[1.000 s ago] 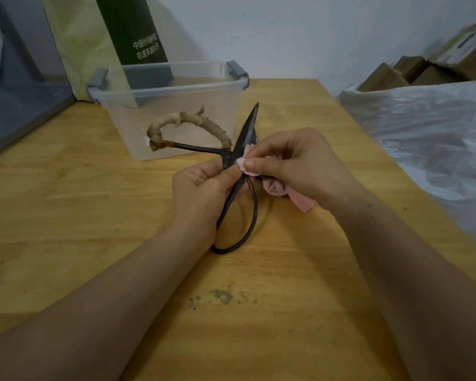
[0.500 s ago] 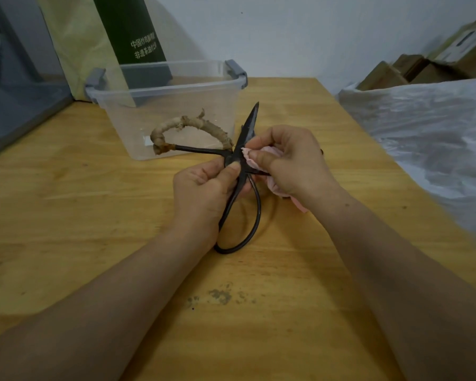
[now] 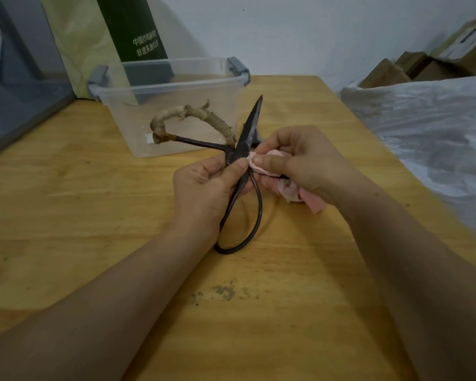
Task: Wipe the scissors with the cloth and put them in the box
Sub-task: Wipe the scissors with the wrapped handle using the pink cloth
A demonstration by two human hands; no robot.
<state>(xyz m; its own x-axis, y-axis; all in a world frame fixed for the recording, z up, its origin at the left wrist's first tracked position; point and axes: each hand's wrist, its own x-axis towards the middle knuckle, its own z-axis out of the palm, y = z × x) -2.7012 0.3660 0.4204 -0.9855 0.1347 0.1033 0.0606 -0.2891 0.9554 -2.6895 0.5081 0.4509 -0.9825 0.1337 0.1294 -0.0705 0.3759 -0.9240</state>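
- One pair of scissors (image 3: pixel 248 130), blades spread, pinched at the pivot by left hand (image 3: pixel 204 188) (one handle wrapped).
- One pink cloth (image 3: pixel 294 192), pinched in right hand (image 3: pixel 308 163) against a blade.
- One clear box (image 3: pixel 173 84), beyond both hands.

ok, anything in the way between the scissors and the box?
Nothing visible. The box stands lidless, top open, just beyond the scissors. The left hand grips the scissors near the pivot, and the right hand pinches the cloth against them. No other object shows between scissors and box.
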